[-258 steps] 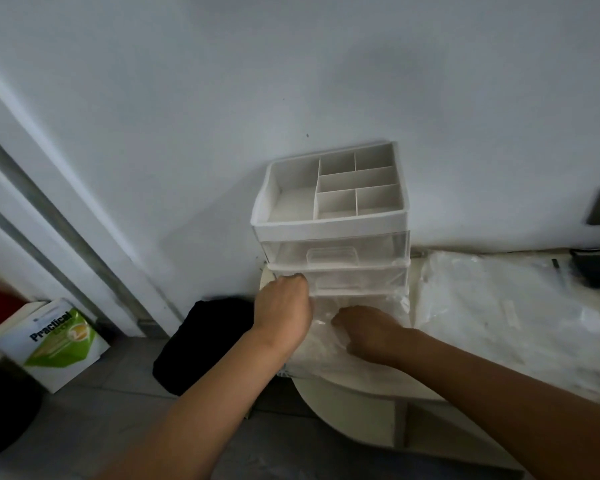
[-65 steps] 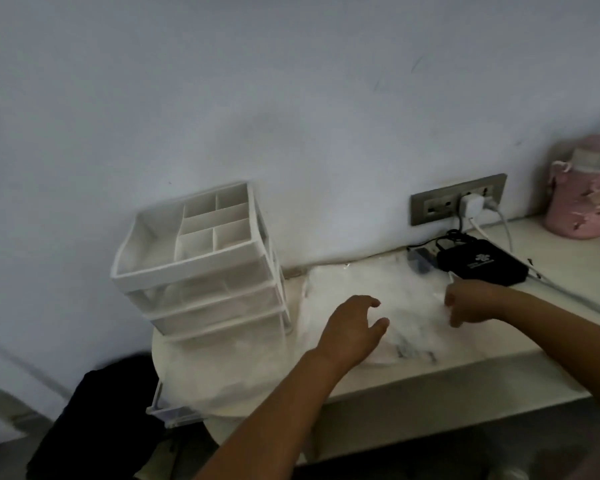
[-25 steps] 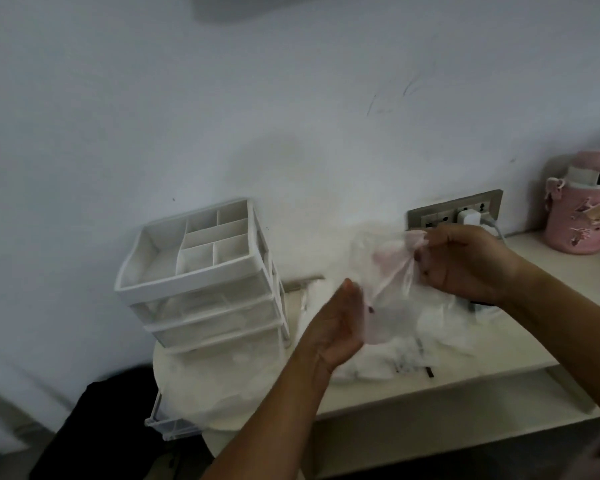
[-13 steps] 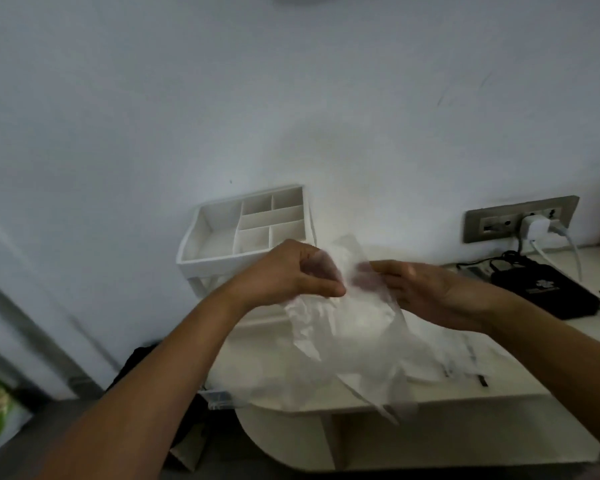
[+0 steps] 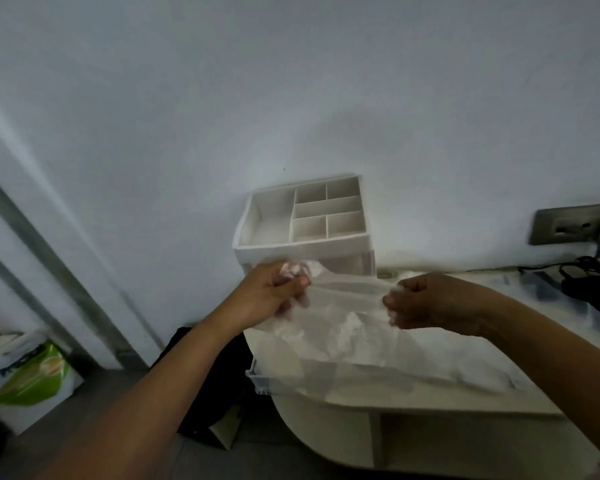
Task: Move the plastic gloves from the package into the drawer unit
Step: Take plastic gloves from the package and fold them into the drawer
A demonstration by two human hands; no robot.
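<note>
A clear plastic glove (image 5: 343, 320) is stretched in the air between my hands, in front of the drawer unit. My left hand (image 5: 274, 296) pinches its left end and my right hand (image 5: 426, 303) grips its right end. The white drawer unit (image 5: 305, 230) stands against the wall, with a divided tray on top and clear drawers below. A pulled-out clear drawer (image 5: 260, 379) sticks out over the table's edge under the glove; the plastic hides most of it. The package is not clearly seen.
A rounded white table (image 5: 413, 414) carries the unit. A wall socket (image 5: 568, 226) and a black charger with cables (image 5: 593, 289) are at the far right. On the floor to the left are a black bag (image 5: 215, 382) and a green-and-white box (image 5: 28, 379).
My hands have drawn apart and pulled the glove out flat between them. The view has swung to the left, toward the drawer unit.
</note>
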